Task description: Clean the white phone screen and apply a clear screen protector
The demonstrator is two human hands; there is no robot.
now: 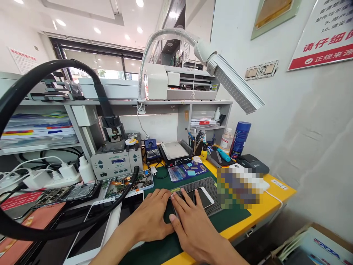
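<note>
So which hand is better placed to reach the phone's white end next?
Probably the right hand: its fingers spread over the phone, with one close to the white end. The left hand sits by the opposite end.

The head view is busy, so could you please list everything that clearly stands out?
smartphone: one, white and black, partly under the right hand
perforated pad: one, grey, beneath the smartphone
mat: one, green, on the table
table: one, yellow, under the mat
circuit boards: several, mixed colours, left of the mat
rework station: one, grey, behind the circuit boards
hose: one, black, arching at left
lamp: one, white, overhead, right of centre
can: one, blue, table's back right
shelf unit: one, grey, background
left hand: one, bare, beside the right hand
right hand: one, bare, over the smartphone
</note>
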